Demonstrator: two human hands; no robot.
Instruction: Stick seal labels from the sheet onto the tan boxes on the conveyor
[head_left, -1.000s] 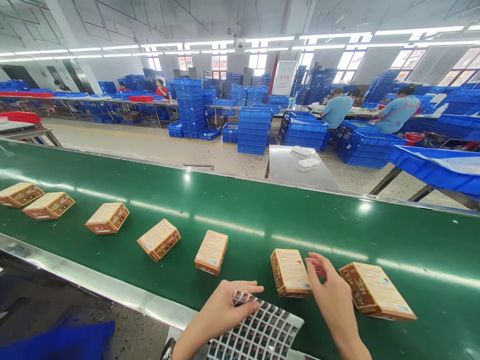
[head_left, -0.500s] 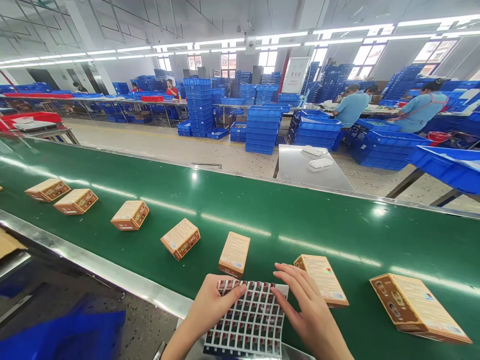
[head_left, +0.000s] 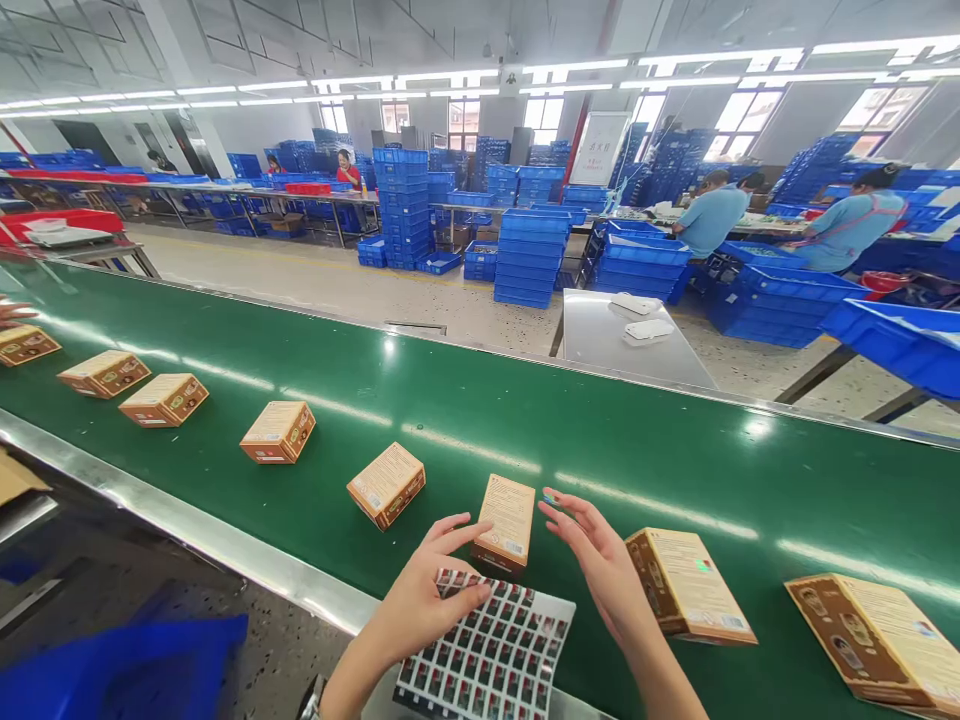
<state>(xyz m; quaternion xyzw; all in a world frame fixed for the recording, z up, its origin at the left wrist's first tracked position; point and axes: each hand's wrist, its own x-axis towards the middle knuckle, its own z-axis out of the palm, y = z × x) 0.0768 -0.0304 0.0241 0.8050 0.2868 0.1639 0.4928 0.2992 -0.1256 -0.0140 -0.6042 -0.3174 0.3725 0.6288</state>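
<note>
My left hand (head_left: 424, 602) grips a sheet of small stickers (head_left: 491, 640), thumb on top, above the near edge of the green belt. Its outstretched index finger reaches over the near part of a brown and cream box (head_left: 507, 515); whether it touches is unclear. On the fingertips of my right hand (head_left: 604, 565) is a small shiny sticker (head_left: 551, 497), just right of that box. Behind my right hand lies another box (head_left: 694, 580) with a shiny sticker on its top face. A further box (head_left: 874, 640) at the right also bears one.
The green conveyor belt (head_left: 360, 375) crosses in front of me. Several more boxes (head_left: 277, 432) lie along it to the left, where another person's hand (head_left: 13, 312) shows at the edge. Beyond stand a metal table (head_left: 622, 350), stacked blue crates (head_left: 531, 258) and seated people.
The boxes have shifted rightward along the belt. My right hand has come off the sheet with a sticker and risen beside the box. My left index finger has stretched out.
</note>
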